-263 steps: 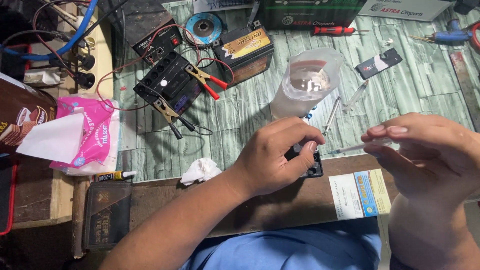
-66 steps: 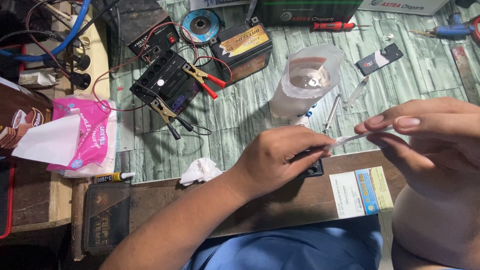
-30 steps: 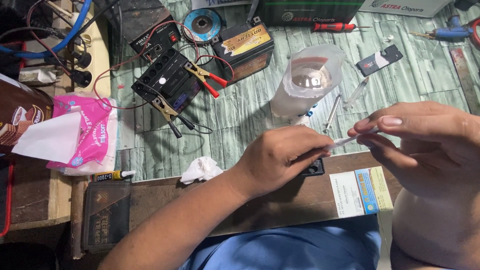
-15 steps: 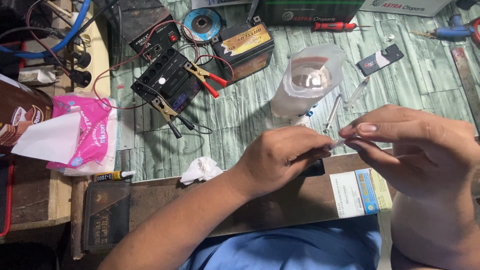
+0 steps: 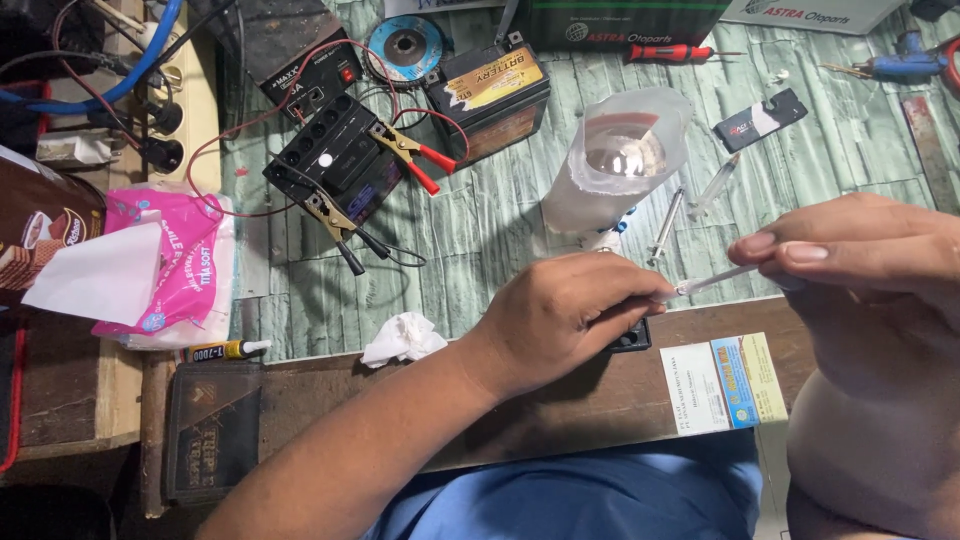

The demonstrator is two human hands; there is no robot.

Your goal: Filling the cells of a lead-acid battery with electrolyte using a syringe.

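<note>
The syringe [image 5: 716, 279] is held level above the table edge, pinched between thumb and fingers of the right hand [image 5: 860, 260]. Its tip meets the left hand [image 5: 570, 315], which is closed over a small black battery [image 5: 630, 338]. A clear plastic container [image 5: 615, 160] stands behind.

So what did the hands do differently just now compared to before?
The right hand, pinching the thin syringe, drew back to the right from half a second ago, baring more of it. The left hand stayed pressed on the small black battery; the plastic cup did not move.
</note>
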